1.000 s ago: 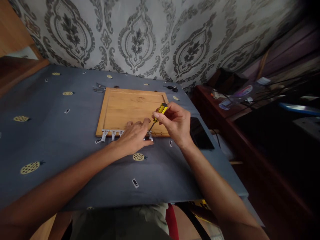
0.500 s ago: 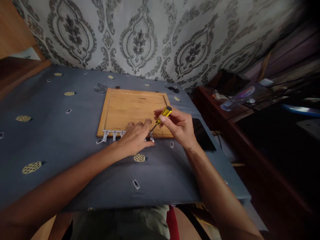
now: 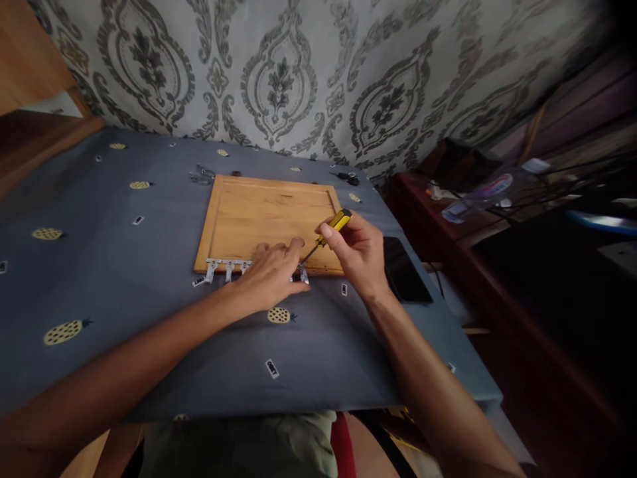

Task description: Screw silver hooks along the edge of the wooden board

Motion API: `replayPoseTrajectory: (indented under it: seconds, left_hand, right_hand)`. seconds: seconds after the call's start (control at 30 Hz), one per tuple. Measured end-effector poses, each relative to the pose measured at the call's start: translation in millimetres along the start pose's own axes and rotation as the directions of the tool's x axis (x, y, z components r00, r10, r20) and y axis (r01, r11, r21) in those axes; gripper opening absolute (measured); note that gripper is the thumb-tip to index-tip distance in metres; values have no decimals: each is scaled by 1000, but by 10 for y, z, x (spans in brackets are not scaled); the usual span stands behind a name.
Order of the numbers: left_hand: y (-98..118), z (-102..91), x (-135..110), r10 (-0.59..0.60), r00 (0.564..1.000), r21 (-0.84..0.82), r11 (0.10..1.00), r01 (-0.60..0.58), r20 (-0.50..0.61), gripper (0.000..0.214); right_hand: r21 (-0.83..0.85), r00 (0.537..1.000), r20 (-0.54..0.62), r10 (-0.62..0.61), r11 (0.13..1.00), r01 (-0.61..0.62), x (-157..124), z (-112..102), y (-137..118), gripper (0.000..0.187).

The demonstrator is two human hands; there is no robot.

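A wooden panel (image 3: 271, 216) with a raised frame lies flat on the cloth-covered table. Several silver metal hinges (image 3: 229, 268) line its near edge, partly hidden by my left hand (image 3: 271, 272). That hand bears on the near edge, its thumb and index finger around the rightmost hinge (image 3: 304, 276). My right hand (image 3: 361, 255) grips a screwdriver (image 3: 334, 227) by its yellow and black handle. The shaft slants down to the left, its tip at the rightmost hinge beside my left fingers. Whether the tip sits in a screw is too small to tell.
Pliers (image 3: 202, 174) lie past the panel's far left corner, and a dark-handled tool (image 3: 347, 178) past the far right. A black phone or tablet (image 3: 405, 271) is right of my right hand. A plastic bottle (image 3: 478, 199) lies on the side desk. A patterned curtain (image 3: 279, 73) hangs behind.
My right hand has turned the screwdriver slightly, and its handle has shifted a little up and right. The left hand keeps its place on the panel edge.
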State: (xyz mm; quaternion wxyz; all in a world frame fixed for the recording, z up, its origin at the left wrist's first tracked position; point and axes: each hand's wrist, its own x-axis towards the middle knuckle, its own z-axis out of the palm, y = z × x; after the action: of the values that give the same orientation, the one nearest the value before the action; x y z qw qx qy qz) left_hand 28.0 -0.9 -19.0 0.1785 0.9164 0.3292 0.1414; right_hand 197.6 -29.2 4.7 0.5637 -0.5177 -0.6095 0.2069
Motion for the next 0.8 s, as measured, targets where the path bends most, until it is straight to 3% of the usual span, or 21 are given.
replayPoseTrajectory:
  seconds: [0.53,0.8]
  left_hand:
    - [22,-38,-5,-10,999,11,1000,9,37,63]
    - [35,-59,-8,-9,999,2,1000,9,53,57]
  right_hand:
    - [-15,973,232,7,1000,-4,-75,-122,58,24]
    - [-216,999,-25,-24,976,18,-84,28,55,41]
